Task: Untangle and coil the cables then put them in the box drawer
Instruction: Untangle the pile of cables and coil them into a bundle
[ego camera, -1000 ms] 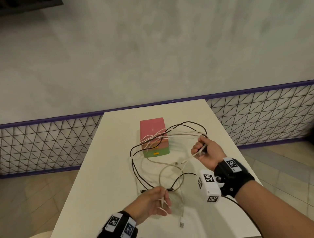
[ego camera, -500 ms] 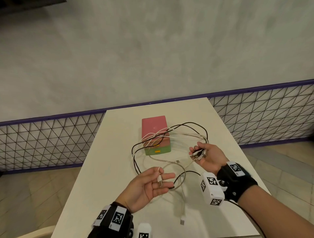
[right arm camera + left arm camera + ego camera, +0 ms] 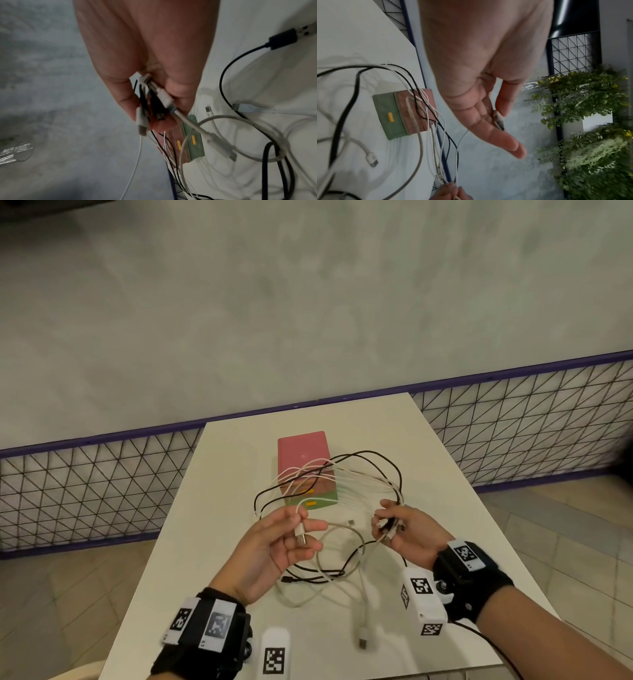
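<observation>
A tangle of white and black cables (image 3: 342, 474) hangs in loops between my two hands, above the white table (image 3: 239, 457). My left hand (image 3: 301, 534) is raised palm up and pinches a white cable's USB plug (image 3: 299, 532) between thumb and fingers; the left wrist view shows this plug (image 3: 499, 120) too. My right hand (image 3: 387, 525) grips a bunch of several cable ends (image 3: 154, 102). Behind the loops stands the box (image 3: 305, 470), with a pink top, a green lower drawer and orange handles, both drawers closed. More cable lies slack on the table (image 3: 342, 570).
A loose white plug (image 3: 363, 642) lies near the table's front edge and a small black plug (image 3: 286, 579) sits under my left hand. A purple-framed wire mesh fence (image 3: 85, 474) runs behind the table. Green plants (image 3: 590, 121) stand off to the left side.
My left hand has lifted off the table, turned palm up and moved toward the box with the white plug. My right hand stays in place with its bunch of cable ends.
</observation>
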Motion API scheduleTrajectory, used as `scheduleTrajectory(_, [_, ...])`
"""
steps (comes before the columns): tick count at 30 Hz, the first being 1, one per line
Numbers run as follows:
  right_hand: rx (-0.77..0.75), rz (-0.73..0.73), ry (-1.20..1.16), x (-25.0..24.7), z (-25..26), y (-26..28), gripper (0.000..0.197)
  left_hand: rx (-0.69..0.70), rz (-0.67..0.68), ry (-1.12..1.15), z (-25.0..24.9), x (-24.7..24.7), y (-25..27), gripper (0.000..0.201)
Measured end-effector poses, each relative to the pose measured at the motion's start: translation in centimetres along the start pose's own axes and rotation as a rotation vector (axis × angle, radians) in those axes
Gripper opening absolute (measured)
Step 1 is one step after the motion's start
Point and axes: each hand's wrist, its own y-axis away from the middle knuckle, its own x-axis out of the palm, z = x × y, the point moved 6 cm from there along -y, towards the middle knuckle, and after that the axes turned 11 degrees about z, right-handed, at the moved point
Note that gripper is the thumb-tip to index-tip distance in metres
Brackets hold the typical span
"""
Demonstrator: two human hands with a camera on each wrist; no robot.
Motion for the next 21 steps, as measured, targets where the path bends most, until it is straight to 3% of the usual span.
scheduleTrajectory(6, [0.012, -0.075, 0.101, -1.1, 0.0, 0.4, 0.033, 0.087, -0.085, 0.067, 0.5, -1.6, -0.1, 0.012])
scheduleTrajectory(9, [0.053, -0.151, 0.234, -2.7, -0.1, 0.4, 0.021, 0.206, -0.174, 0.133, -0.6, -3.6, -0.4, 0.017])
scheduleTrajectory(11, [0.075, -0.166, 0.317, -3.5, 0.0, 0.4, 0.010, 0.271, -0.265, 0.178, -1.4, -5.6, -0.4, 0.022])
scheduleTrajectory(14, [0.012, -0.200, 0.357, -3.9, 1.1, 0.6, 0.033, 0.322, -0.480, 0.207, -1.2, -9.9, 0.0, 0.026])
scheduleTrajectory(18, [-0.154, -0.247, 0.243, -3.1, 3.8, 0.7, 0.040, 0.259, -0.709, 0.101, 1.0, -15.0, 0.9, 0.025])
scheduleTrajectory(21, [-0.213, -0.270, 0.286, -2.2, 5.1, 0.7, 0.042, 0.134, -0.657, -0.038, 2.6, -15.0, 0.9, 0.023])
